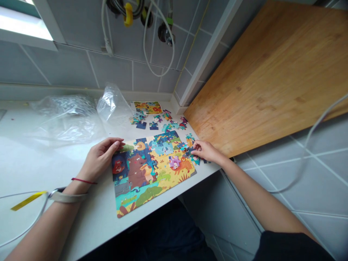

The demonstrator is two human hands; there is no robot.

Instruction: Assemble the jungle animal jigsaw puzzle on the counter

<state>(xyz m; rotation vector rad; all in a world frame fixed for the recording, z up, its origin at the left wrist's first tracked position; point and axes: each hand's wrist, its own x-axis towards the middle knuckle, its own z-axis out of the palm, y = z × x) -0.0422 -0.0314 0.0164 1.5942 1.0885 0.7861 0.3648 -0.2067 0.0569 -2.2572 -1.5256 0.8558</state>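
Note:
A colourful animal jigsaw puzzle (160,181) lies on the white counter, mostly filled with joined pieces showing a bear, an elephant and a lion. My left hand (104,153) rests at its upper left edge, fingers loosely stretched and nothing visible in them. Beside the right edge, my right hand (203,150) has its fingers curled and pinched on a puzzle piece (191,151) among loose ones; the fingers partly cover it. On top of the lion sits a loose purple piece (174,162), turned askew. Several more loose pieces (170,126) are scattered behind the puzzle.
A small picture card (148,107) lies at the back near the wall corner. Crumpled clear plastic bags (73,119) spread over the counter at left. A large wooden board (272,79) leans at the right. White cables (160,69) hang above, and another crosses the lower left.

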